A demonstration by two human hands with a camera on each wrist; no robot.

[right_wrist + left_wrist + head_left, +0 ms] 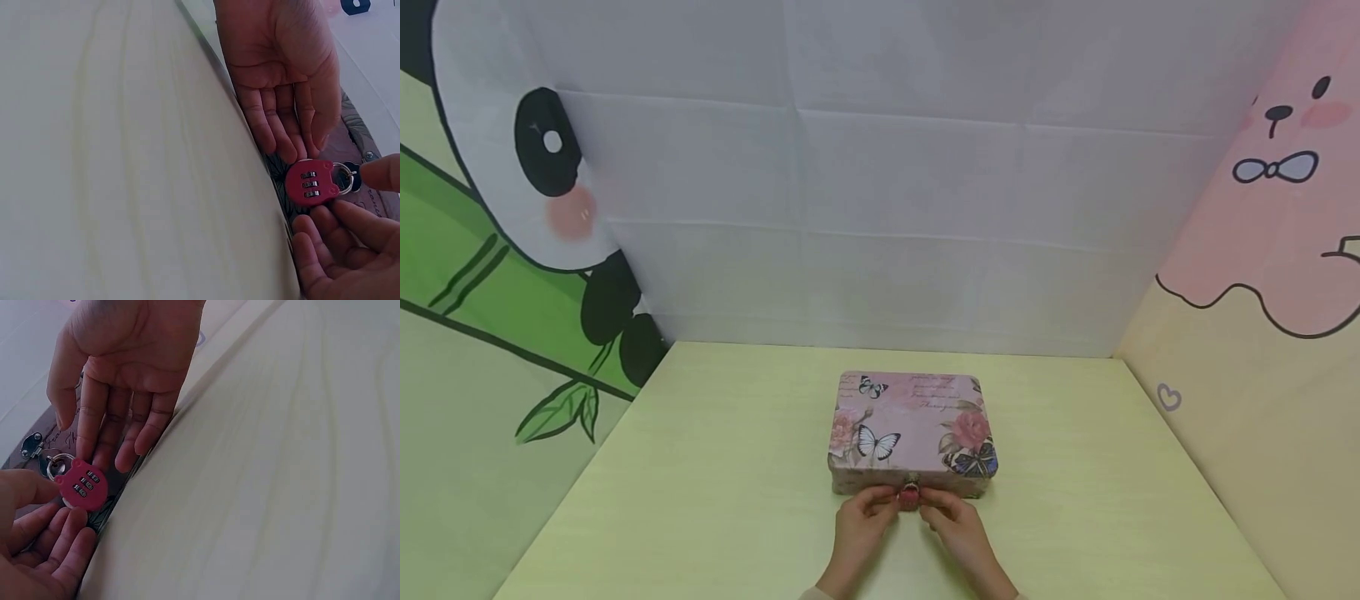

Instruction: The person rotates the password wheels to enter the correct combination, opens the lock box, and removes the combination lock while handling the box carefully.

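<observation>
A pink floral tin box (910, 425) with butterflies on its lid stands closed on the table. At its front latch (39, 450) hangs a red combination padlock (84, 485) with three number dials; its metal shackle (342, 178) loops at the latch. My left hand (859, 529) is at the padlock's left side, fingertips touching its edge, fingers loosely extended. On the other side my right hand (957, 533) reaches in, its index finger touching the padlock and its thumb (381, 173) held apart near the shackle. Whether fingertips press behind the padlock is hidden.
The box stands on a pale yellow table (737, 467). A white sheet (887, 183) hangs behind it. Printed side walls flank the table, a panda panel (482, 200) on the left and a pink bear panel (1277, 225) on the right.
</observation>
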